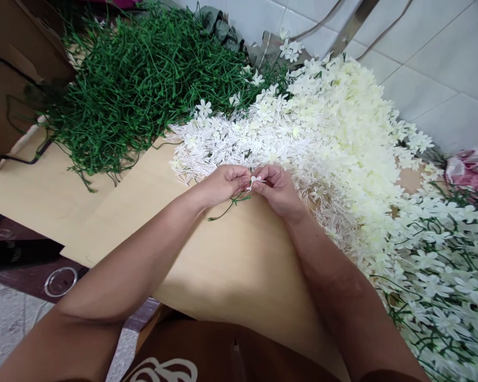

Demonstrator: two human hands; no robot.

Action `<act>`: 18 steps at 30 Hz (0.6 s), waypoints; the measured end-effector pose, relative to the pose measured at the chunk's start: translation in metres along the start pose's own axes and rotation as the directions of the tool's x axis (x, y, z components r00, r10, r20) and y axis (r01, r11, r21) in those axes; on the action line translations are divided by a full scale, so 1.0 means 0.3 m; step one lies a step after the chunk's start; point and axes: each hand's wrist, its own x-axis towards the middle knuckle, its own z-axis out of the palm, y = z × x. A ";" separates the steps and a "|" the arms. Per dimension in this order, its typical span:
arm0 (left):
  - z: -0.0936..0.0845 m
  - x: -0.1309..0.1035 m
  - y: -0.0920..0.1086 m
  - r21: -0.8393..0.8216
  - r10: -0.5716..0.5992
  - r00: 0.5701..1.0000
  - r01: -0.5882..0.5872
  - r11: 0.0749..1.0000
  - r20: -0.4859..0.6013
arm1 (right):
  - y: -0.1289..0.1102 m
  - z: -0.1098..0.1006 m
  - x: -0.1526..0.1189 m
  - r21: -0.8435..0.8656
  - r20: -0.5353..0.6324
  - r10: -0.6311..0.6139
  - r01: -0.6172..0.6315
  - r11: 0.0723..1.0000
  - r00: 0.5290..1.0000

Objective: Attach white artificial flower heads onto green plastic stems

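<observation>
Both hands meet above the tan board (239,249), fingertips almost touching. My left hand (233,180) is closed in a pinch on a thin green plastic stem (223,212), whose forked end hangs below the fingers. Between thumb and forefinger, my right hand (278,188) grips a small white artificial flower (255,181) right beside the stem's top. Fingers hide whether the flower sits on the stem. Just beyond the hands lie loose white stamens (219,146) and a heap of cream-white flower heads (346,122).
Green stems (155,79) are piled at the back left, near a cardboard box (16,69). Flowers on stems (438,281) lie at the right. A pink-and-white bag (472,172) rests by the tiled wall (430,58). A clear ring (61,281) is at lower left.
</observation>
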 end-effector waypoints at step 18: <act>-0.015 0.036 -0.015 -0.070 0.014 0.980 -0.029 0.997 -0.200 | -0.081 -0.033 -0.001 -0.186 -0.133 -0.087 0.062 0.981 0.987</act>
